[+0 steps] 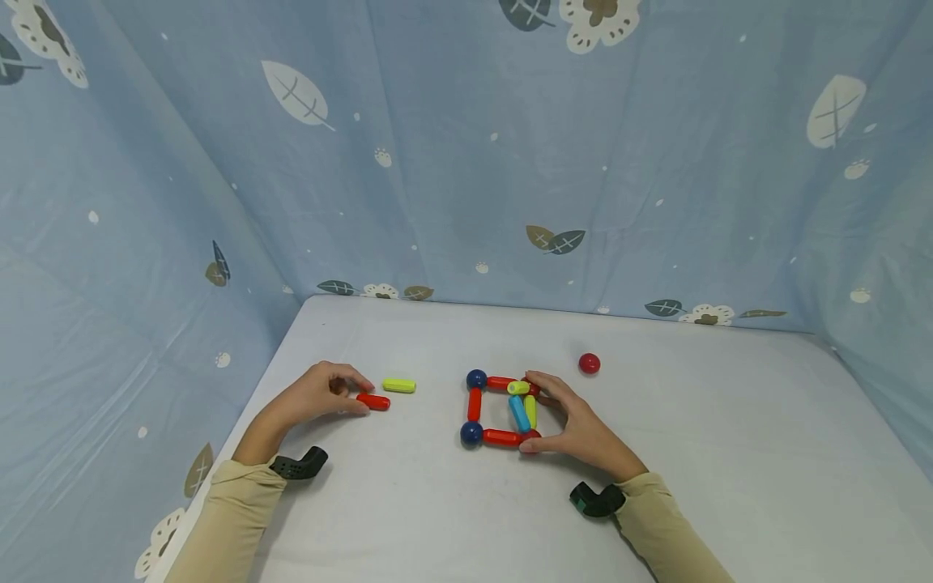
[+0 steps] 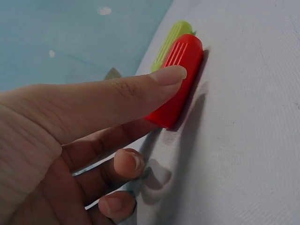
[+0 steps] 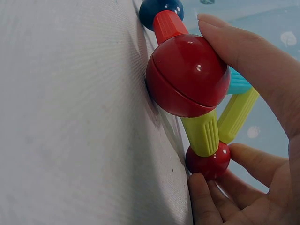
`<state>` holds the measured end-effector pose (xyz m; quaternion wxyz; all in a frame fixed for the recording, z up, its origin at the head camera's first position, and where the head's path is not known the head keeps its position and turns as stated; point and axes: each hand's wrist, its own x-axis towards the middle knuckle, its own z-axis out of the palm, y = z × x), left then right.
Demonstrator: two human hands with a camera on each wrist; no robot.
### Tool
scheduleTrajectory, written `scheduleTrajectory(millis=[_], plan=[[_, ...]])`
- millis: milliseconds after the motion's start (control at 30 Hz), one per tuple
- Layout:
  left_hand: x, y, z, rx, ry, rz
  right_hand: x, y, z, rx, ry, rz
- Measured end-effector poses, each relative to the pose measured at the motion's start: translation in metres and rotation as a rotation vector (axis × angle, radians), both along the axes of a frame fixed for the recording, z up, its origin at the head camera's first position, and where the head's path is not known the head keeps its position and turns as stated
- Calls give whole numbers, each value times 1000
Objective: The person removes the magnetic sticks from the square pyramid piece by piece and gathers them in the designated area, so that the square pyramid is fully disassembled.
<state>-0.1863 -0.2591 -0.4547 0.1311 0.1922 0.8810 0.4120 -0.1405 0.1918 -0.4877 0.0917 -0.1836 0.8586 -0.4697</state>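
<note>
My left hand (image 1: 321,395) pinches a red rod (image 2: 176,84) between thumb and index finger, close to the white tabletop; the other fingers curl loosely below. Just behind that rod lies a yellow-green rod (image 1: 398,385). To the right is a square of magnetic rods and balls, with dark blue balls (image 1: 471,434) at its left corners and red rods (image 1: 475,404) between corners. My right hand (image 1: 579,425) grips its right side, thumb on the near red ball (image 3: 187,75) and fingers at the far red ball (image 3: 209,160). A blue rod (image 1: 520,413) and a second yellow-green rod (image 3: 238,115) slant up from these balls.
A loose red ball (image 1: 590,363) sits behind my right hand. The white table (image 1: 408,502) meets a blue patterned curtain (image 1: 452,162) at the back and left. Each wrist wears a black device (image 1: 598,500).
</note>
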Motion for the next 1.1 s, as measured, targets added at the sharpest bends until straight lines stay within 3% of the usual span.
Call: scheduleTrajectory(millis=[167, 333, 567, 733, 900, 1100], plan=[[2, 4, 6, -11, 66, 43, -1, 0, -1, -1, 13, 4], [6, 19, 16, 26, 117, 20, -1, 0, -1, -2, 12, 6], [13, 67, 32, 86, 142, -83, 0, 0, -1, -3, -1, 1], [16, 109, 42, 69, 124, -191, 0, 0, 0, -6, -1, 2], [16, 139, 40, 66, 82, -279, 0, 0, 1, -18, -3, 15], [14, 161, 32, 69, 63, -345, 0, 0, 3, -21, -6, 19]])
